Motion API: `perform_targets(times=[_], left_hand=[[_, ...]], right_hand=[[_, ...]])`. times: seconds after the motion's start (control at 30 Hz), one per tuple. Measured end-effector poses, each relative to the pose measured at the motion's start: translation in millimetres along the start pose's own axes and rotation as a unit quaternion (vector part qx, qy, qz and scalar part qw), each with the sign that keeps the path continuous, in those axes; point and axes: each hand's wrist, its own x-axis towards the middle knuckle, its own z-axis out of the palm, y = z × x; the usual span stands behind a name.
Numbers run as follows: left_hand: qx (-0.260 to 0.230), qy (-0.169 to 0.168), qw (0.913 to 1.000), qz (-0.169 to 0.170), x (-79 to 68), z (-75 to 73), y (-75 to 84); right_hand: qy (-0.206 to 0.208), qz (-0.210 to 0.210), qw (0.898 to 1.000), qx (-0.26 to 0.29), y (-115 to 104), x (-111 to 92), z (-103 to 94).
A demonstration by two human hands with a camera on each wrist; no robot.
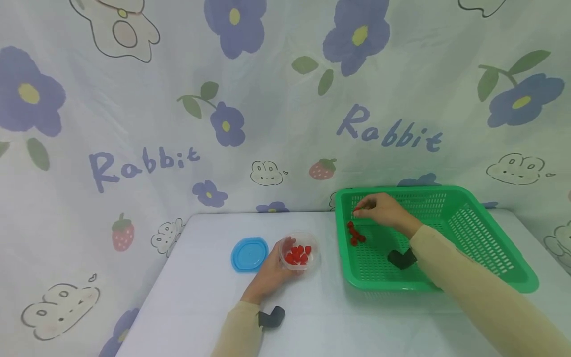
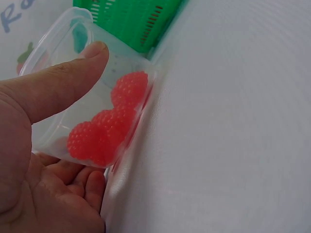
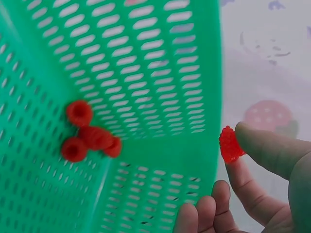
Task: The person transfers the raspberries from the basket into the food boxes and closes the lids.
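In the right wrist view my right hand [image 3: 262, 179] pinches a red raspberry [image 3: 229, 144] between thumb and finger, near the rim of the green basket [image 3: 206, 73]. Several more raspberries [image 3: 95, 138] lie together at the basket's left end. My left hand [image 1: 271, 270] grips a clear plastic cup [image 1: 312, 258] on the white table, thumb on its near wall. Inside that cup sit several red raspberries [image 2: 104, 131], heaped on the bottom. From above, the right hand [image 1: 379, 210] hovers over the basket's back left corner.
A blue lid [image 1: 250, 254] lies flat on the table [image 1: 308, 317], left of the cup. Behind the table hangs a cloth [image 1: 276, 99] printed with flowers, rabbits and strawberries. The basket takes up the table's right side.
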Motion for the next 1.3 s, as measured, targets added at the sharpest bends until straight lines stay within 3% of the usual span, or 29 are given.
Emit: perform_targets(times=[0.6,0.97,1.3], left_hand=[[-0.001,0.002,1.0000,-0.001,-2.0,0.5,0.8],[0.002,0.004,1.0000,-0.003,-1.1,0.5,-3.2],[0.004,0.004,0.9999,-0.010,0.4,0.9,-3.0]], right_hand=[[0.051,-0.022,0.998,-0.001,-32.0,-36.9,7.9],[0.097,-0.060,0.993,-0.031,-49.7,-53.3,23.6],[0.101,-0.063,0.993,0.012,-61.0,-59.5,44.9]])
